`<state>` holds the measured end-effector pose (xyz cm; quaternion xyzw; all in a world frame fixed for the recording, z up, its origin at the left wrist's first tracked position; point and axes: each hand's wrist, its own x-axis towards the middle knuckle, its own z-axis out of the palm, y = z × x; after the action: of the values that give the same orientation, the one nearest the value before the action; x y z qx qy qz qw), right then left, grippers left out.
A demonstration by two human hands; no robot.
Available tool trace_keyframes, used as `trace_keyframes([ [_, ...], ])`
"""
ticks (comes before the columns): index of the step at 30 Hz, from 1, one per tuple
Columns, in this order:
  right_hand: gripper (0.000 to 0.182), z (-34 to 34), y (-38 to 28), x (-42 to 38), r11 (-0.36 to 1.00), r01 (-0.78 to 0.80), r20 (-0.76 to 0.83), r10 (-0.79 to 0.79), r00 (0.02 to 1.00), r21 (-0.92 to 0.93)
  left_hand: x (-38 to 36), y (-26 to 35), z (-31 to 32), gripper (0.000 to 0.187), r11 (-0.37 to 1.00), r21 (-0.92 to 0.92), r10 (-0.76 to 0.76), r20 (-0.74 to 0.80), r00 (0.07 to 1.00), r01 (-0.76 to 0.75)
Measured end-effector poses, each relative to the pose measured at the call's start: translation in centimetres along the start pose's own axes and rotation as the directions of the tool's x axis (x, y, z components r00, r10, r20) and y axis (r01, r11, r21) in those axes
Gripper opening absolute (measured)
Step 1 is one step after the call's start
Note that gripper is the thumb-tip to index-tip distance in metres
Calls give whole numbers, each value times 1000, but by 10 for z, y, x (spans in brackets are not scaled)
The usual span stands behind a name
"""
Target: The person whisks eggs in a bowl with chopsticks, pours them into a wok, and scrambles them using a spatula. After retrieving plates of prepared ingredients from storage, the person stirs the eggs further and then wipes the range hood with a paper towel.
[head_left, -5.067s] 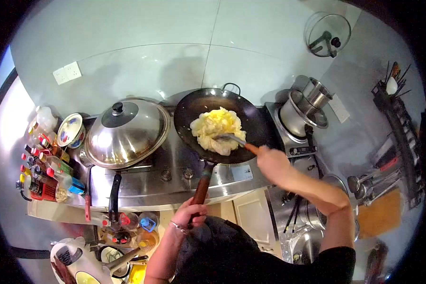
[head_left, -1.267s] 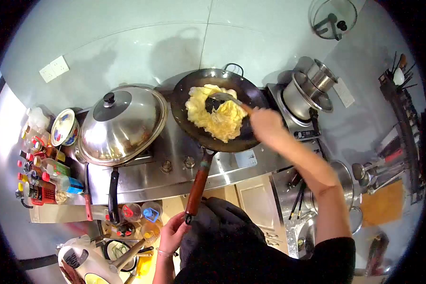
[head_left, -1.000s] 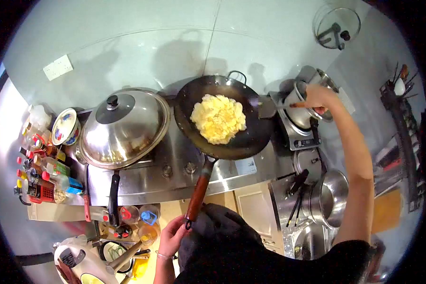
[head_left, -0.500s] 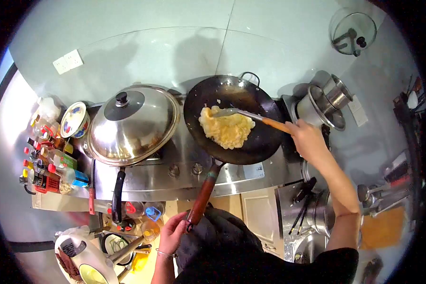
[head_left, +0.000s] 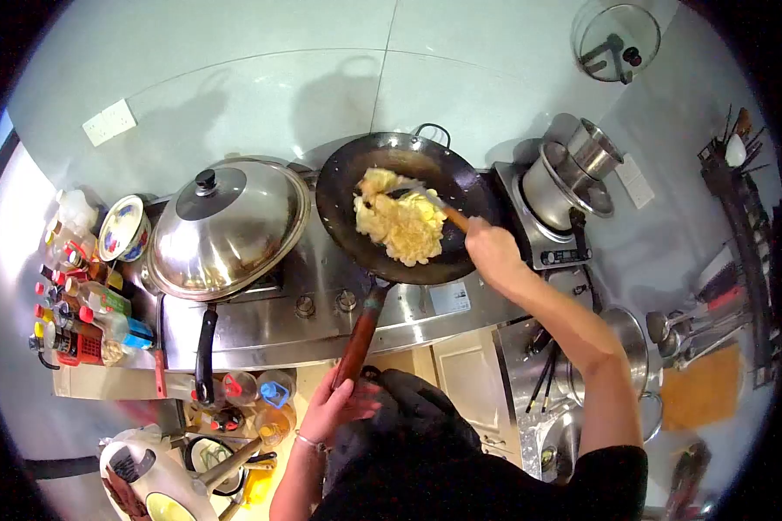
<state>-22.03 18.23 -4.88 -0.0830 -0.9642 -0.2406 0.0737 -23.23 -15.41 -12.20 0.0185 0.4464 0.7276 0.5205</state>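
Observation:
A dark wok [head_left: 465, 252] sits on the stove, holding a pale yellow mass of cooked egg [head_left: 400, 227]. My right hand [head_left: 493, 250] is closed round the wooden handle of a spatula [head_left: 452, 217], whose metal blade is partly hidden in the egg. Below the wok, my left hand [head_left: 343, 404] is at the end of its reddish wooden handle [head_left: 361, 339]. The thumb lies near the handle's tip, which the hand covers, and the fingers reach past its right side in a loose hold.
Left of the wok stands a lidded pan [head_left: 230, 226], its black handle [head_left: 205, 356] jutting forward. Several bottles [head_left: 104, 295] and a patterned enamel bowl [head_left: 123, 227] crowd the left end. A steel pot [head_left: 552, 195] rests on a small cooker at right, above a sink [head_left: 565, 438].
The spatula has pushed into the egg, which is now more bunched and turned. My right hand has moved left and inward. My left hand's fingers have loosened at the handle. The view has shifted slightly.

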Motion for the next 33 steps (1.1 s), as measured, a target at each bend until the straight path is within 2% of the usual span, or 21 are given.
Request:
trace_keyframes([
  [3, 13, -28, -9, -16, 998, 58, 32, -57, 998, -20, 5, -1, -3, 47, 996, -92, -13, 31, 999, 16],
  [6, 12, -44, -35, -23, 996, 58, 74, -62, 995, 62, 5, 0, 0, 46, 994, -109, -13, 11, 1000, 15],
  [7, 13, -28, -32, -14, 996, 26, 41, -30, 999, 86, 4, -1, -1, 45, 995, -103, -12, 13, 1000, 14],
  [8, 9, -6, -26, -3, 999, -14, 129, 10, 992, 31, 4, -2, -1, 46, 994, -110, -23, -13, 1000, 21],
  [9, 6, 2, -24, 7, 987, -159, 9, 159, 987, 25, 3, -4, -2, 46, 994, -101, -31, -12, 999, 30],
  [11, 6, -17, -11, 0, 997, -42, 132, 50, 990, -65, 4, -4, -5, 48, 994, -106, 0, 26, 1000, 3],
  [12, 10, -34, -9, -11, 999, -25, 49, 24, 999, 25, 2, -2, -2, 48, 996, -88, -1, 9, 1000, 1],
  [15, 11, -71, -17, -30, 999, 31, 338, -32, 941, 7, 5, -7, -3, 49, 993, -117, 23, 3, 1000, -22],
  [17, 13, -67, 2, -25, 989, -130, 272, 106, 956, 68, 3, -7, -4, 49, 994, -105, 10, -2, 1000, -10],
  [18, 16, -75, 14, -23, 987, -78, 251, 40, 967, 141, 3, -6, -4, 49, 996, -87, 9, -1, 1000, -9],
  [21, 18, -101, 3, -34, 992, -95, 289, 67, 955, 86, 3, -4, -2, 47, 998, -47, 33, 11, 999, -32],
  [22, 18, -104, 0, -36, 996, -8, 280, -17, 960, 88, 4, -3, -2, 47, 999, -44, 29, 13, 999, -29],
  [23, 18, -98, -5, -33, 996, -17, 285, -9, 958, 89, 5, -4, -2, 46, 998, -41, 37, 11, 999, -37],
  [25, 16, -68, -16, -22, 992, 61, 176, -81, 981, 113, 4, -5, -1, 45, 999, -31, 29, 15, 999, -29],
  [26, 16, -50, -15, -14, 998, 56, 164, -59, 985, 24, 3, -4, 1, 43, 999, -21, 37, -14, 999, -38],
  [27, 16, -44, -12, -13, 999, 48, 164, -52, 985, 26, 2, -2, 2, 42, 999, -12, 51, -43, 998, -52],
  [29, 18, -42, -4, -9, 999, 44, 195, -48, 980, 25, 2, -1, 1, 42, 998, -19, 56, -46, 997, -57],
  [30, 22, -62, -10, -16, 999, 45, 244, -39, 969, -20, 2, -4, -1, 45, 998, -8, 55, -30, 998, -56],
  [31, 24, -76, -18, -26, 996, 85, 233, -86, 969, 14, 3, -6, -1, 48, 999, -1, 54, -15, 998, -54],
  [33, 24, -89, -38, -38, 983, 175, 324, -147, 934, -59, 4, -7, 0, 50, 999, -23, 48, -22, 999, -48],
])
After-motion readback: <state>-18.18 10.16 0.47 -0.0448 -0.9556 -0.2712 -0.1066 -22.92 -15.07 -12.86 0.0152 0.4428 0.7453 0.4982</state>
